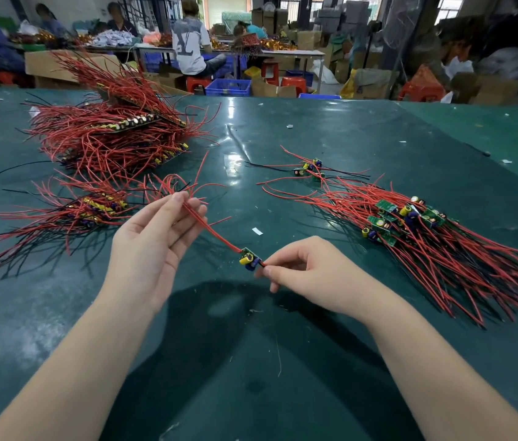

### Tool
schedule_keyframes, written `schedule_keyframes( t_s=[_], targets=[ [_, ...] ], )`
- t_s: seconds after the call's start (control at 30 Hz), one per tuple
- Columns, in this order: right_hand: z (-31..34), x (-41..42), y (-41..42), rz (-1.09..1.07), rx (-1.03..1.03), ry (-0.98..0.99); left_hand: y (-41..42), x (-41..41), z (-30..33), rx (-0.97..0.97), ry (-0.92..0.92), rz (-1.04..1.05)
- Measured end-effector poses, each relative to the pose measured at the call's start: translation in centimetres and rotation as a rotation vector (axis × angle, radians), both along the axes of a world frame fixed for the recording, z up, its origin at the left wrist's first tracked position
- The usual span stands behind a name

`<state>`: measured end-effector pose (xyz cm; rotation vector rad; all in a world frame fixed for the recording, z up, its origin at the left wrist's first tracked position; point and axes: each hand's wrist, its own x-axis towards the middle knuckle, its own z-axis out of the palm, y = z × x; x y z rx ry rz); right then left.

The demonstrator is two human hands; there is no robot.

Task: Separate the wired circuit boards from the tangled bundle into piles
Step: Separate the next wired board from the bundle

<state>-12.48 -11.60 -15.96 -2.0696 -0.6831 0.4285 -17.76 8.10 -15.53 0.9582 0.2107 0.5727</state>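
While our left hand (155,230) pinches the red wires (216,233) at centre frame, the small circuit board (250,258) hangs mid-frame above the tabletop (315,138) — our right hand (308,268) pinches its other lead, the sorted pile (410,224) at right.

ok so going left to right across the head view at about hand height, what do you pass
Small wired bundle on the table → left hand pinching red wires → single circuit board hanging between the hands → right hand pinching its other lead → sorted pile of boards.
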Motion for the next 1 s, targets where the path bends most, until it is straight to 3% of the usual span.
schedule_keyframes(
  t_s=[0.6, 1.0],
  targets=[
    [0.2, 0.9, -0.9, -0.03, -0.077, -0.047, 0.8, 0.0, 0.5, -0.112, 0.0, 0.023],
    [-0.3, 1.9, -1.3, -0.1, -0.097, -0.214, 0.8, 0.0, 0.6, -0.202, 0.215, -0.127]
  ],
)
